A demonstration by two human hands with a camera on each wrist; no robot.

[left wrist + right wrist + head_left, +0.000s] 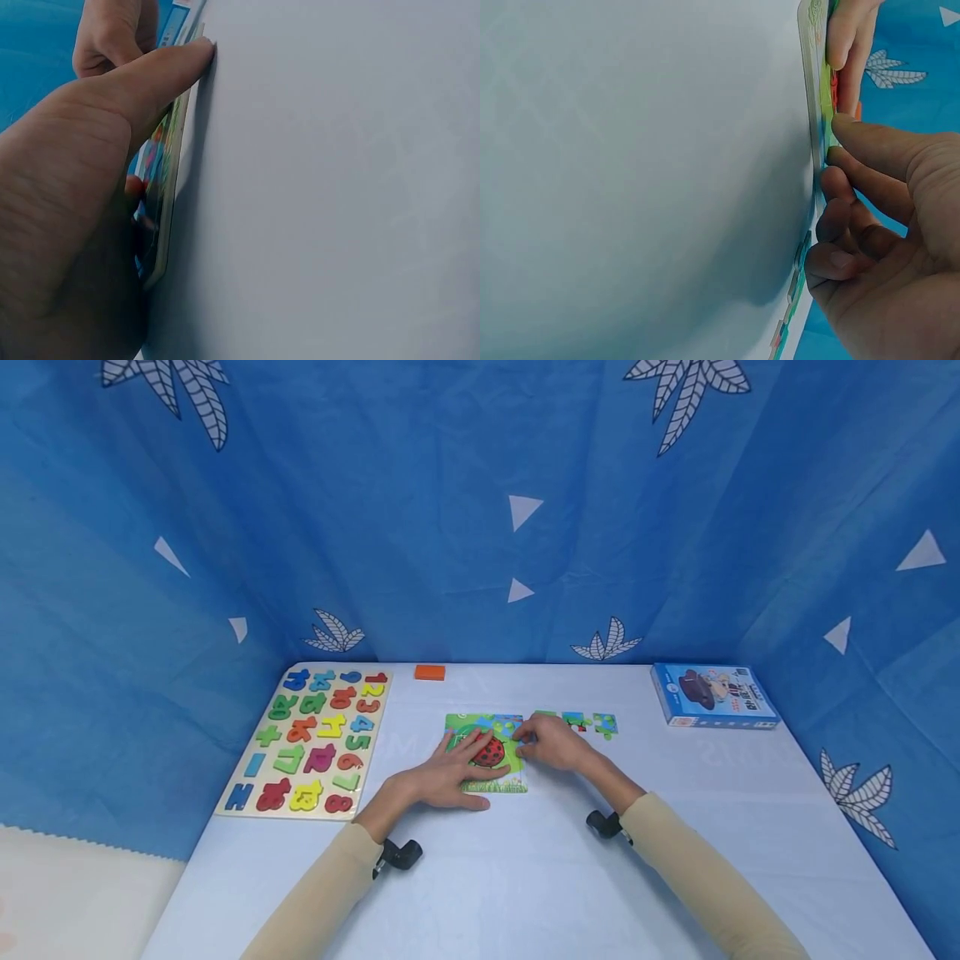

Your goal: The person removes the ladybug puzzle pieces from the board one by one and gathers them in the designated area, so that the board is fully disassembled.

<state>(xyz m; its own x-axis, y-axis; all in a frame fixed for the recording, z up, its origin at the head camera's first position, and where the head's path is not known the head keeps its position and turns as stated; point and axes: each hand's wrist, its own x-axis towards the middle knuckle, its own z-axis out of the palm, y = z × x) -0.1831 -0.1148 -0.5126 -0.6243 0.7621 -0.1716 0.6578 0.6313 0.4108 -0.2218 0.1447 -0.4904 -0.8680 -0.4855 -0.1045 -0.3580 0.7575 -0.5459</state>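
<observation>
A jigsaw puzzle board [495, 785] with a red ladybug on green lies flat on the table. Spread across its left and lower part, my left hand [444, 777] rests with straight fingers, the thumb along the near edge. At the board's upper right, my right hand [555, 743] has its thumb and forefinger around a puzzle piece [834, 139], mostly hidden by the fingertips. The other right fingers are curled. Just to the right lie loose puzzle pieces [605, 723] in a row, partly behind the right hand.
A number board [251, 781] with colourful numerals lies at the left. An orange block [430, 672] sits near the back edge. A blue box [716, 695] lies at the back right. Blue cloth [450, 527] hangs behind and beside the white table [525, 877].
</observation>
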